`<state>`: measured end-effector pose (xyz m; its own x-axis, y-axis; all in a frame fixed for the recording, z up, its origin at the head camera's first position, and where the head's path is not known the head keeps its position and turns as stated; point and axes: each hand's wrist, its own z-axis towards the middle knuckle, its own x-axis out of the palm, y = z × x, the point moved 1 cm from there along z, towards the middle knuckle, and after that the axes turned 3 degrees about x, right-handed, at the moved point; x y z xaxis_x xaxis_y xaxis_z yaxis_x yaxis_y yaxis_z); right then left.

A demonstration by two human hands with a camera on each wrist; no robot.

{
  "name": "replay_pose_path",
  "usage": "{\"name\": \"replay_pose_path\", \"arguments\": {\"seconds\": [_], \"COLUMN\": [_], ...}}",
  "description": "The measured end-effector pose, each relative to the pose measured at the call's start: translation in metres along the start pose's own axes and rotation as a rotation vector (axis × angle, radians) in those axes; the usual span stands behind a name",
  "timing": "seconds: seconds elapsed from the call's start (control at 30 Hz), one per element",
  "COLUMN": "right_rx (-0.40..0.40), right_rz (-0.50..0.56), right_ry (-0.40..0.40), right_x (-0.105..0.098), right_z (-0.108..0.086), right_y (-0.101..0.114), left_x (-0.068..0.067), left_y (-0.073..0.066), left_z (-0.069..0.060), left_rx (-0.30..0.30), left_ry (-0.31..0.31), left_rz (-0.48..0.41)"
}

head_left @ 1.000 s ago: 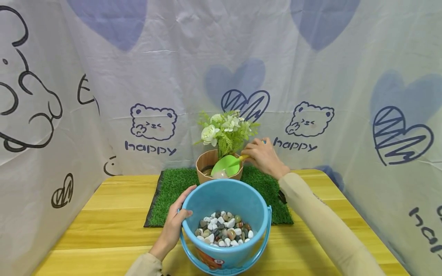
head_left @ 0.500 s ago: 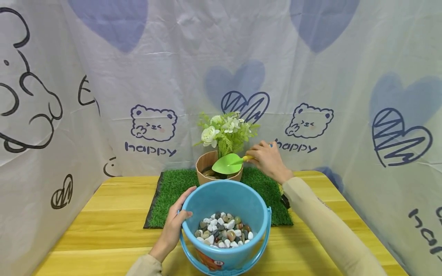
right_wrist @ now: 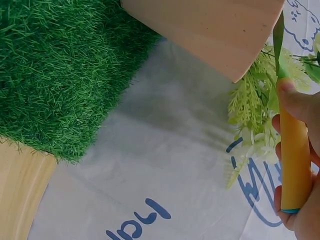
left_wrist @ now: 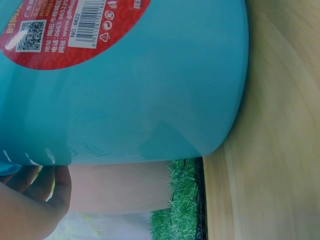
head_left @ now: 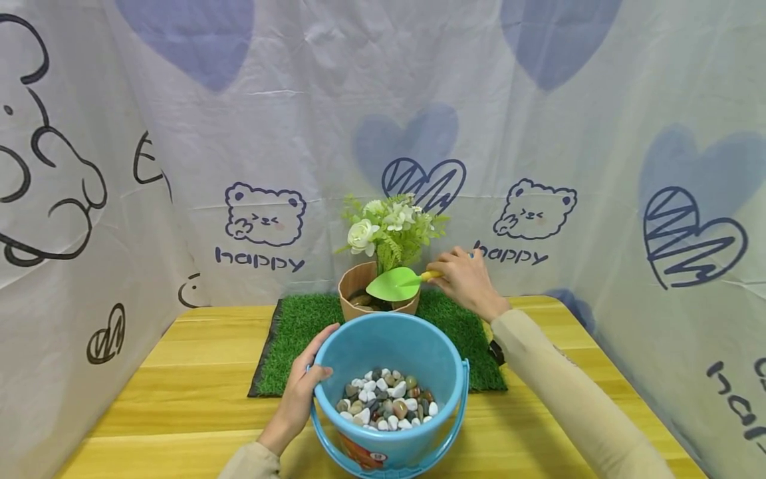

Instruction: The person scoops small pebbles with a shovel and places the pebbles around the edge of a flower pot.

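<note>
My right hand (head_left: 468, 278) grips the yellow handle (right_wrist: 295, 150) of a small trowel, whose light green blade (head_left: 393, 285) is over the mouth of a tan flower pot (head_left: 353, 285). Brown stones (head_left: 362, 301) show inside the pot, and white artificial flowers (head_left: 389, 226) with green leaves rise from it. With its thumb over the rim, my left hand (head_left: 299, 382) holds the left side of a blue bucket (head_left: 383, 326). Pebbles (head_left: 391, 399) in white, grey and brown cover the bucket's bottom. In the left wrist view, a red label (left_wrist: 75, 30) shows on the bucket's wall.
Under the pot lies a green turf mat (head_left: 299, 332) on a yellow wooden table (head_left: 197, 386). The bucket stands in front of the pot, with its handle (head_left: 389, 471) hanging down at the front. A printed white cloth (head_left: 335, 100) encloses the back and sides.
The trowel's blade held a pale stone one second ago and now shows bare. My right hand has shifted slightly to the right and down. My left hand and the bucket have stayed put.
</note>
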<state>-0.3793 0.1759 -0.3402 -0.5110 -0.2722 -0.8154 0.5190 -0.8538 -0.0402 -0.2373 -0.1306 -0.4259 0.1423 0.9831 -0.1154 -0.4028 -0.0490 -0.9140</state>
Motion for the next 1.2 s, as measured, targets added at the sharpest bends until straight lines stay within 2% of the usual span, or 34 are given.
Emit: {"name": "replay_pose_path", "arguments": {"seconds": [0.17, 0.4, 0.8, 1.03, 1.2], "right_rx": [0.01, -0.018, -0.038, -0.107, -0.168], "right_rz": [-0.002, 0.031, 0.112, 0.087, 0.106], "right_ry": [0.023, 0.078, 0.116, 0.1, 0.12], "right_x": [0.0, -0.001, -0.021, -0.033, -0.04], "right_z": [-0.003, -0.013, -0.03, -0.038, -0.044], "right_y": [0.002, 0.004, 0.004, 0.013, 0.025], "left_x": [0.0, 0.0, -0.001, -0.001, 0.0], "left_y": [0.0, -0.001, 0.002, 0.002, 0.002], "left_z": [0.0, 0.0, -0.001, 0.0, 0.0], "left_rx": [0.004, 0.008, 0.015, 0.016, 0.014], "left_ry": [-0.002, -0.001, 0.01, 0.023, 0.021], "left_rz": [0.007, 0.005, -0.005, -0.018, -0.015]}}
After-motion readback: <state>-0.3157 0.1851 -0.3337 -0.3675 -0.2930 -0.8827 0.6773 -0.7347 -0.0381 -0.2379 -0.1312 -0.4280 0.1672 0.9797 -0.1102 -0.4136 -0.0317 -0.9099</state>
